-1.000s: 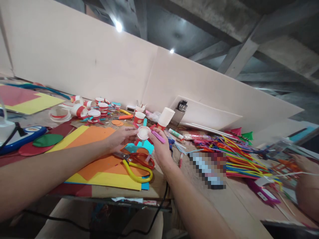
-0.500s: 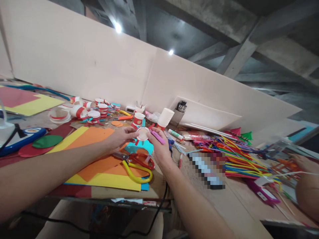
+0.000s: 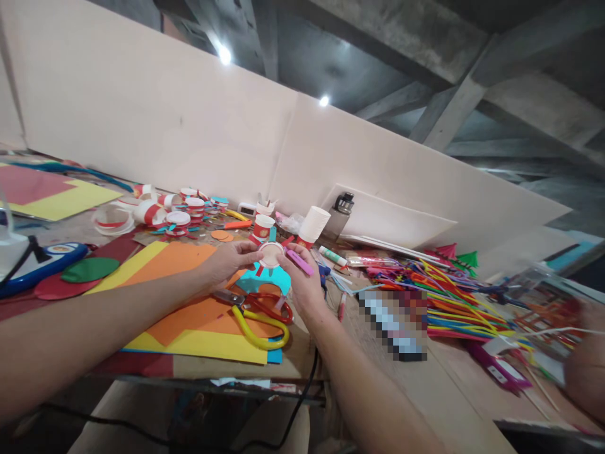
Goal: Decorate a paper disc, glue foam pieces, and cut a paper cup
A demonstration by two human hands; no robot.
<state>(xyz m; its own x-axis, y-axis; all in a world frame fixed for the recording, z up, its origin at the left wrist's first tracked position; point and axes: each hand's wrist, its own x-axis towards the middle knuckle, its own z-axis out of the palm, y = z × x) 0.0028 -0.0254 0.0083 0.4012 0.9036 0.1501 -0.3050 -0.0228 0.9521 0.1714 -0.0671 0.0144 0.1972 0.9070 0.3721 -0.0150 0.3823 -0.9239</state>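
Several things crowd the counter (image 3: 439,372): scissors (image 3: 238,310) low at centre, a red-and-white cup (image 3: 263,228) and cup stack (image 3: 314,224) higher up, pipe cleaners (image 3: 456,306) at right. Mid-frame, the left hand (image 3: 230,260) and right hand (image 3: 305,280) pinch a round cup piece (image 3: 271,255) between them, the right also gripping a purple tool (image 3: 299,260). The piece's pale disc faces the camera, teal tab (image 3: 273,234) pointing up-frame.
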